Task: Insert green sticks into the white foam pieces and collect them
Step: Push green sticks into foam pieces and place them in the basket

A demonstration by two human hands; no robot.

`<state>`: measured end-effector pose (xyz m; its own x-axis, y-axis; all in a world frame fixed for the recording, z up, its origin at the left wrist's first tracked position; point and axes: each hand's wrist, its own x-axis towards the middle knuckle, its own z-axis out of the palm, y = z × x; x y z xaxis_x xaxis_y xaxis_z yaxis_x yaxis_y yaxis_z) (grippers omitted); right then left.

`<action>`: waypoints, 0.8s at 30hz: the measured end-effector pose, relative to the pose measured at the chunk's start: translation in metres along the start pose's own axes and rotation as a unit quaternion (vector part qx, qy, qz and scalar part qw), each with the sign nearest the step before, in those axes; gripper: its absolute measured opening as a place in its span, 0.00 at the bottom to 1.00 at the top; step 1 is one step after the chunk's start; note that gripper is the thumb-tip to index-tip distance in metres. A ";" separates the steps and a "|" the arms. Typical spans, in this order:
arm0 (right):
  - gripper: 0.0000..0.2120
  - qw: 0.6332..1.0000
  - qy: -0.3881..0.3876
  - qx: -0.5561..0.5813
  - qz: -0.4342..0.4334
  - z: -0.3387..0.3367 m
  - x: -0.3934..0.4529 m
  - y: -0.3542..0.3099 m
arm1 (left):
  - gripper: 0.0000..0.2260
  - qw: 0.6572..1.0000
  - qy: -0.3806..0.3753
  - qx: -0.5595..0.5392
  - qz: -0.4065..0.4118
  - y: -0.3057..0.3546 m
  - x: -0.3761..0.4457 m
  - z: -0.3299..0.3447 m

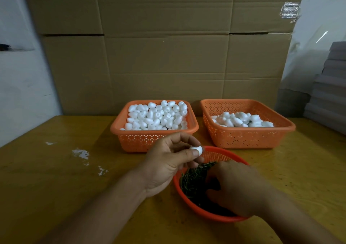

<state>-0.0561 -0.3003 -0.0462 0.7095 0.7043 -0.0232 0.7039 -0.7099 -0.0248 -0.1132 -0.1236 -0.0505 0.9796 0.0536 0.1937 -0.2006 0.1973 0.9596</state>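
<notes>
Over the round orange bowl (189, 204), your left hand (168, 161) pinches one white foam piece (196, 149) between thumb and fingertips. Your right hand (237, 185) is down in the bowl among the green sticks (192, 178), fingers curled; can't tell if it has one. Behind, on the yellow table (65, 169): left orange basket (149, 140) full of foam pieces, right orange basket (247, 137) partly filled.

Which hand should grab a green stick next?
The right hand: its fingers are already down among the thin green sticks in the round orange bowl, while the left hand is busy pinching a white foam piece.
</notes>
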 end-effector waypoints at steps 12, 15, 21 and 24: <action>0.16 1.000 0.004 0.009 -0.022 0.003 0.002 0.002 | 0.09 0.996 0.022 -0.080 -0.030 0.003 0.003 -0.002; 0.15 1.000 0.013 0.010 -0.018 0.004 0.003 0.001 | 0.12 0.995 0.026 -0.089 -0.046 0.003 0.003 -0.002; 0.11 0.998 0.037 0.055 -0.008 0.004 0.004 0.004 | 0.14 0.994 0.040 -0.082 -0.062 0.002 0.003 -0.007; 0.09 0.994 0.062 0.093 0.008 0.002 0.004 0.007 | 0.14 0.994 0.045 -0.083 -0.063 0.002 0.004 -0.007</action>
<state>-0.0483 -0.3021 -0.0487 0.7280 0.6785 0.0977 0.6815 -0.7009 -0.2106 -0.1094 -0.1162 -0.0491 0.9933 0.1046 0.0487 -0.0840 0.3655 0.9270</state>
